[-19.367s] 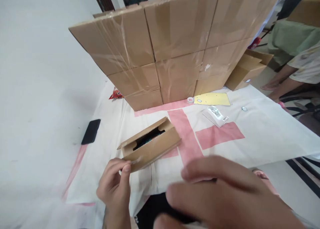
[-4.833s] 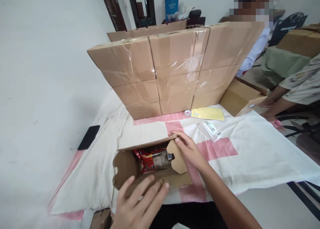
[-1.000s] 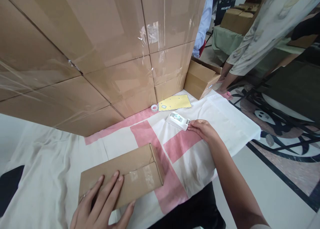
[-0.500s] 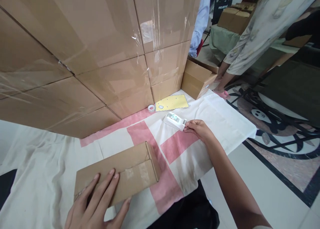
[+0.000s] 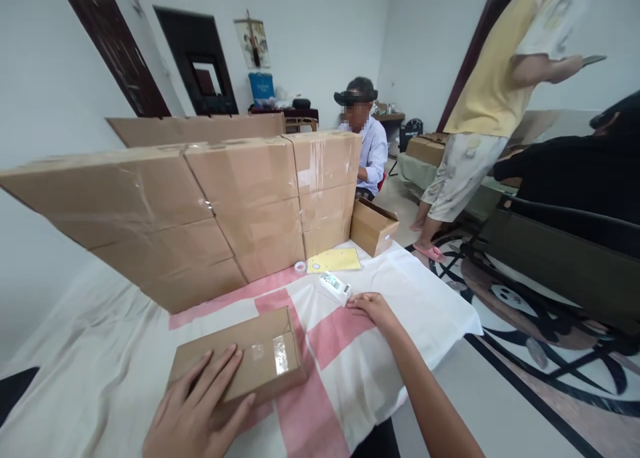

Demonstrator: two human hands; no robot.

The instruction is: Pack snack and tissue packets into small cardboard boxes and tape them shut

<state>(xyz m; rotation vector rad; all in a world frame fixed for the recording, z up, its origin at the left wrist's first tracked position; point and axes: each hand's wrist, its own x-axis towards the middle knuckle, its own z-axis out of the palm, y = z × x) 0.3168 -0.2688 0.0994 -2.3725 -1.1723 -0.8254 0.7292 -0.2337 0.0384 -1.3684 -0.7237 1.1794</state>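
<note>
A small closed cardboard box [image 5: 245, 355] with a strip of clear tape on its flap lies on the white and pink cloth [image 5: 430, 298]. My left hand [image 5: 197, 411] rests flat on the box's near left end, fingers spread. My right hand [image 5: 370, 308] reaches out to a white tape dispenser [image 5: 334, 288] and touches its near end with the fingertips; I cannot make out whether the fingers grip it.
A wall of stacked taped cartons [image 5: 210, 205] stands behind the cloth. A yellow sheet [image 5: 334, 261], a small tape roll [image 5: 299, 267] and an open carton [image 5: 374, 227] lie beyond the dispenser. A seated person [image 5: 367, 148] and a standing person [image 5: 480, 105] are at the right. A black object [image 5: 13, 388] lies far left.
The camera has tilted up, so the room and the people behind the cartons show. Both hands stay where they were: left on the box, right at the dispenser.
</note>
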